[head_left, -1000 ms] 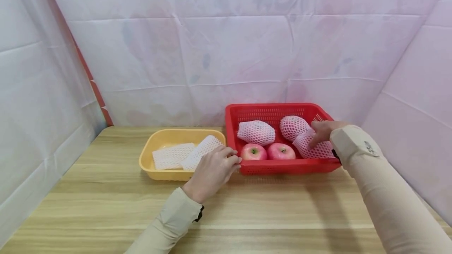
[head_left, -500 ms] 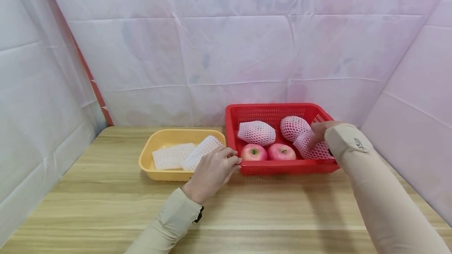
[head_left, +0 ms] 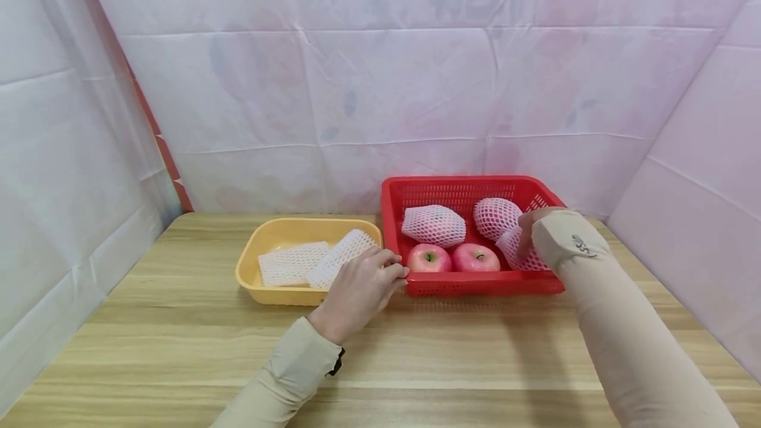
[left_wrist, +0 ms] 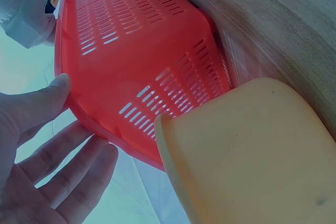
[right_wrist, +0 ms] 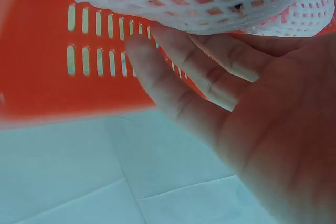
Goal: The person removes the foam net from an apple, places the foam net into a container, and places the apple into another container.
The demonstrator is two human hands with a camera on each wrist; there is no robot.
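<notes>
In the head view, my left hand [head_left: 359, 292] is at the left front corner of a red plastic basket [head_left: 481, 281]. The left wrist view shows its thumb and fairly straight fingers at the basket's rim. Inside the basket, my right hand [head_left: 534, 222] lies over an apple in a white foam net [head_left: 508, 243]. Its fingers [right_wrist: 181, 95] stretch out along the net in the right wrist view. Two more netted apples, one at back left [head_left: 434, 225] and one at back right [head_left: 497, 218], share the basket with two bare apples along the front, a left apple [head_left: 429, 258] and a right apple [head_left: 477, 257].
Left of the basket, a yellow tray [head_left: 250, 263] stands against it, holding two flat foam nets, one lying level [head_left: 291, 264] and one slanted [head_left: 341, 257]. Both containers sit on a wooden table [head_left: 178, 349]. Pale cloth walls [head_left: 386, 84] rise at the back and sides.
My right hand and forearm have shifted a little to the left over the front right netted apple. My left hand stays at the basket's corner.
</notes>
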